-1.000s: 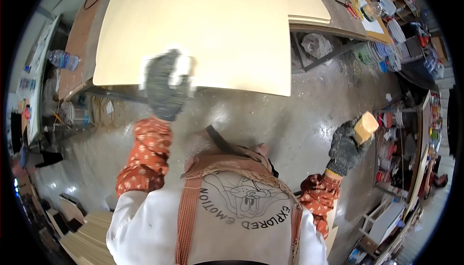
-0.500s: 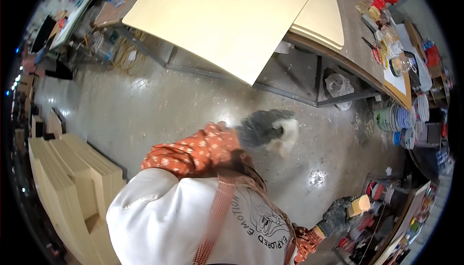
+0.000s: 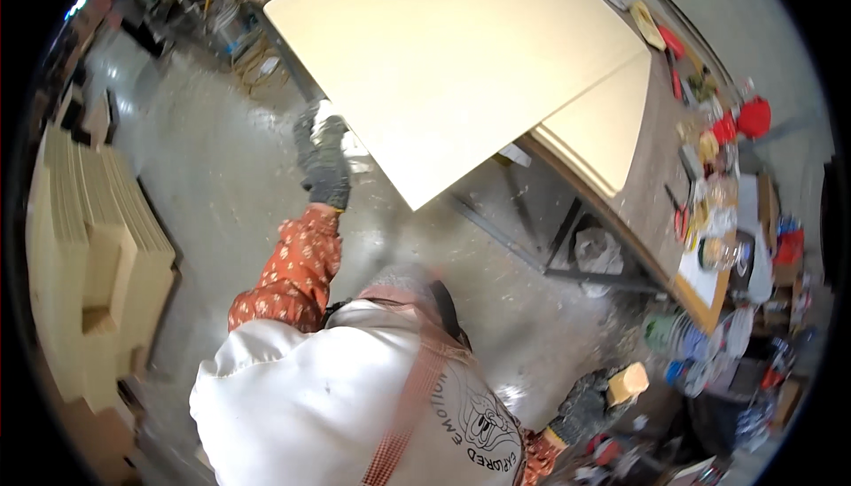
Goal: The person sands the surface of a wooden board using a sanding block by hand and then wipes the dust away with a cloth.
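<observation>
My left hand (image 3: 324, 162), in a dark grey work glove, reaches forward to the near left edge of a large cream panel (image 3: 461, 51). Closed fingers hold a white cloth (image 3: 356, 151), which shows beside and above the glove; whether it touches the panel I cannot tell. The panel lies on the workbench (image 3: 651, 145), one corner jutting out over the floor, with more cream panels (image 3: 598, 127) under it. Low on the right, my right hand (image 3: 581, 408), gloved alike, grips a small tan block (image 3: 628, 384) away from the bench.
Tall cut-out boards (image 3: 97, 264) stand stacked on the left. Red-handled scissors (image 3: 679, 213), jars and a red item (image 3: 753, 117) crowd the bench's right side. Buckets (image 3: 678, 340) stand below its right corner. A plastic bag (image 3: 598, 251) sits under the bench by its metal legs.
My left hand has swung from in front of my chest forward and left to the panel's edge, carrying the cloth. The view has turned; my right hand still holds the block.
</observation>
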`<move>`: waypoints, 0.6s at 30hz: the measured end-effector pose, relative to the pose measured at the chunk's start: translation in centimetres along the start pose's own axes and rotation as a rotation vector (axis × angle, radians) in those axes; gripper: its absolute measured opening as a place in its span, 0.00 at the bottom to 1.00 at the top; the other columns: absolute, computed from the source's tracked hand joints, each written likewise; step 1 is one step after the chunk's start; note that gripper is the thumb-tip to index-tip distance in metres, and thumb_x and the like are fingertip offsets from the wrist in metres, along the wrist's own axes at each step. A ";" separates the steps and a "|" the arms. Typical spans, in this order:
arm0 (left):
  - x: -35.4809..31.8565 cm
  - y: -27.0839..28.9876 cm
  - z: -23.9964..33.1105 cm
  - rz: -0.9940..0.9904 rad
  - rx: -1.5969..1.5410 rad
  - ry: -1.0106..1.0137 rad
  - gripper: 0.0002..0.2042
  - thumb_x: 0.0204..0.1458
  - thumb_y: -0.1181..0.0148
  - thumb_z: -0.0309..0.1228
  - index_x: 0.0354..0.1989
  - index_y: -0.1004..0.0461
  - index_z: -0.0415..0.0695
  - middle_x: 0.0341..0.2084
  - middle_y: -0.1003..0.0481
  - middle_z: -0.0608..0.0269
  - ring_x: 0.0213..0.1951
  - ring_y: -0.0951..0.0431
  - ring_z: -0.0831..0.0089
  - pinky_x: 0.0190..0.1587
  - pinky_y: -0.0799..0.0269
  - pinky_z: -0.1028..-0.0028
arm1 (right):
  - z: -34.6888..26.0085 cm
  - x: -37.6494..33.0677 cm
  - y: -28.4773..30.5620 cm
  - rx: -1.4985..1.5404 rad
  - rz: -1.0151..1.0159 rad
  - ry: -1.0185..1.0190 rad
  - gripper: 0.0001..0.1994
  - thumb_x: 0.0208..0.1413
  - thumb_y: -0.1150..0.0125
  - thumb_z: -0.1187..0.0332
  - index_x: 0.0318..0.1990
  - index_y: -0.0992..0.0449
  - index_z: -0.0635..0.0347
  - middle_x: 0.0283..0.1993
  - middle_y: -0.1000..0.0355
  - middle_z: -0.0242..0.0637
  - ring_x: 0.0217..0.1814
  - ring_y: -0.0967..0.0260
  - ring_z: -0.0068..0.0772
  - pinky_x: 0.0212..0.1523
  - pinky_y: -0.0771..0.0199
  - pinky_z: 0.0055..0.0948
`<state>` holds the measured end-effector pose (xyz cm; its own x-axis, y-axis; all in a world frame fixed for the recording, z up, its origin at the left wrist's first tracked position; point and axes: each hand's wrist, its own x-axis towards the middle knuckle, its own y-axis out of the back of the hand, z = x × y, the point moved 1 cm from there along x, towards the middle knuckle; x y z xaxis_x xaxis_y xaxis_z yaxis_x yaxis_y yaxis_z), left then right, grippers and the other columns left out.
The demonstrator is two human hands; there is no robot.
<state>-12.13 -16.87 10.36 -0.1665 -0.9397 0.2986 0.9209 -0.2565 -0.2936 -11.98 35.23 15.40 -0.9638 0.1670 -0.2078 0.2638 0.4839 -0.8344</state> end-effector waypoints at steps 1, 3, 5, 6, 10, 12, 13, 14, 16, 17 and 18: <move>-0.7 -1.3 -0.4 0.066 0.065 -0.011 0.16 0.52 0.44 0.23 0.50 0.34 0.40 0.39 0.30 0.63 0.34 0.29 0.79 0.38 0.30 0.80 | -0.1 0.4 -1.8 -0.052 0.050 0.037 0.30 0.54 0.43 0.52 0.58 0.38 0.64 0.52 0.31 0.41 0.48 0.32 0.35 0.47 0.30 0.33; -1.2 -1.9 -1.7 0.130 0.169 -0.027 0.16 0.52 0.45 0.21 0.50 0.34 0.38 0.39 0.30 0.61 0.32 0.29 0.79 0.36 0.29 0.81 | -0.5 2.6 -3.3 -0.118 0.105 0.089 0.31 0.54 0.43 0.52 0.59 0.39 0.64 0.52 0.31 0.42 0.47 0.33 0.35 0.47 0.31 0.34; -1.8 -1.6 -2.6 0.112 0.261 -0.039 0.16 0.51 0.45 0.19 0.49 0.34 0.37 0.38 0.29 0.61 0.32 0.29 0.80 0.36 0.29 0.81 | -0.6 5.0 -3.8 -0.114 0.060 0.038 0.31 0.54 0.44 0.53 0.60 0.39 0.64 0.52 0.32 0.42 0.46 0.33 0.36 0.47 0.31 0.35; -2.9 -1.9 -2.0 0.069 0.201 0.008 0.15 0.51 0.44 0.19 0.48 0.33 0.37 0.37 0.28 0.62 0.32 0.29 0.81 0.36 0.29 0.81 | -0.2 6.6 -4.0 -0.106 0.034 0.008 0.31 0.54 0.44 0.53 0.60 0.40 0.63 0.52 0.32 0.43 0.46 0.33 0.37 0.47 0.32 0.36; -7.9 -0.7 -1.5 0.026 -0.086 0.143 0.15 0.49 0.40 0.21 0.46 0.31 0.39 0.37 0.26 0.62 0.35 0.27 0.80 0.38 0.29 0.80 | 3.0 12.8 -5.6 -0.123 -0.044 -0.198 0.31 0.53 0.45 0.54 0.60 0.41 0.62 0.53 0.33 0.44 0.44 0.34 0.38 0.47 0.33 0.39; -10.5 -0.5 -1.4 0.018 -0.224 0.184 0.15 0.49 0.39 0.22 0.46 0.30 0.40 0.38 0.26 0.62 0.38 0.26 0.77 0.41 0.29 0.78 | 5.2 15.8 -6.8 -0.141 -0.115 -0.337 0.31 0.53 0.45 0.54 0.61 0.41 0.61 0.53 0.33 0.45 0.43 0.34 0.39 0.47 0.33 0.40; -11.5 -1.3 -0.3 0.010 -0.227 0.166 0.15 0.48 0.39 0.22 0.46 0.30 0.40 0.39 0.26 0.61 0.39 0.26 0.76 0.43 0.29 0.77 | 6.0 17.2 -7.4 -0.162 -0.152 -0.402 0.31 0.53 0.45 0.55 0.61 0.41 0.61 0.53 0.33 0.45 0.43 0.34 0.40 0.47 0.34 0.41; -12.6 -1.8 1.6 -0.026 0.223 0.005 0.15 0.47 0.39 0.21 0.45 0.28 0.40 0.39 0.27 0.60 0.41 0.26 0.73 0.44 0.29 0.75 | 6.9 19.0 -7.7 -0.156 -0.277 -0.525 0.30 0.52 0.44 0.57 0.61 0.41 0.60 0.51 0.33 0.45 0.43 0.34 0.41 0.46 0.34 0.43; -13.9 -3.7 5.3 -0.011 0.680 -0.174 0.14 0.46 0.39 0.21 0.44 0.27 0.40 0.39 0.27 0.58 0.42 0.26 0.70 0.46 0.30 0.72 | 8.8 21.2 -10.6 -0.068 -0.615 -0.819 0.31 0.52 0.44 0.56 0.61 0.42 0.61 0.52 0.33 0.46 0.45 0.34 0.43 0.48 0.34 0.43; -14.2 -4.0 6.0 -0.020 0.697 -0.185 0.15 0.46 0.39 0.21 0.44 0.27 0.40 0.39 0.27 0.58 0.42 0.26 0.69 0.46 0.30 0.72 | 9.6 21.6 -12.5 -0.082 -0.728 -0.901 0.30 0.54 0.45 0.55 0.61 0.42 0.60 0.53 0.34 0.46 0.49 0.35 0.44 0.49 0.35 0.42; -14.6 -4.6 6.4 -0.037 0.714 -0.203 0.15 0.46 0.39 0.21 0.44 0.27 0.41 0.39 0.27 0.57 0.42 0.25 0.68 0.45 0.30 0.72 | 10.1 22.5 -13.2 -0.090 -0.685 -0.903 0.30 0.54 0.46 0.55 0.61 0.42 0.60 0.54 0.34 0.45 0.50 0.35 0.43 0.49 0.35 0.42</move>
<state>-11.65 -0.51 13.11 -0.1967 -0.8552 0.4796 0.9325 -0.0121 0.3609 -37.57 23.92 16.52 -0.5718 -0.8192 -0.0445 -0.3627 0.3010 -0.8820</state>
